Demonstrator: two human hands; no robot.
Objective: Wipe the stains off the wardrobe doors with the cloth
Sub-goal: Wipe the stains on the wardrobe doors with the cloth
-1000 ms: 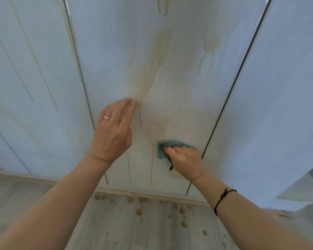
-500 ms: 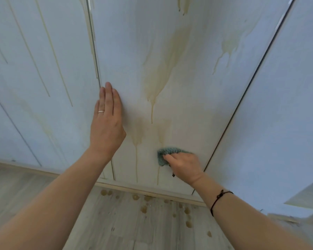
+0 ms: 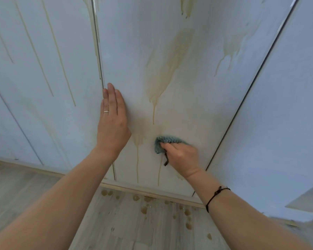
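Note:
The white middle wardrobe door (image 3: pixel 130 51) carries a large yellowish stain (image 3: pixel 167 69) with drips running down toward its bottom edge. My right hand (image 3: pixel 182 159) grips a bunched teal cloth (image 3: pixel 163 143) and presses it against the lower part of this door, below the big stain. My left hand (image 3: pixel 112 121) lies flat on the same door near its left edge, fingers straight and together. Thin drip lines (image 3: pixel 58 56) streak the left door (image 3: pixel 34 78). A smaller stain (image 3: pixel 229 47) marks the door's upper right.
The right door (image 3: pixel 282 114) looks mostly unstained. A wooden plinth (image 3: pixel 152 193) runs under the doors. Brownish drops (image 3: pixel 146 204) spot the pale wood floor (image 3: pixel 34 192) below the middle door. A pale object's corner (image 3: pixel 309 201) juts in at the right edge.
My left hand shifted left and flattened against the door, fingers straight. My right hand with the cloth stays low on the door, moving only slightly. The view tilted.

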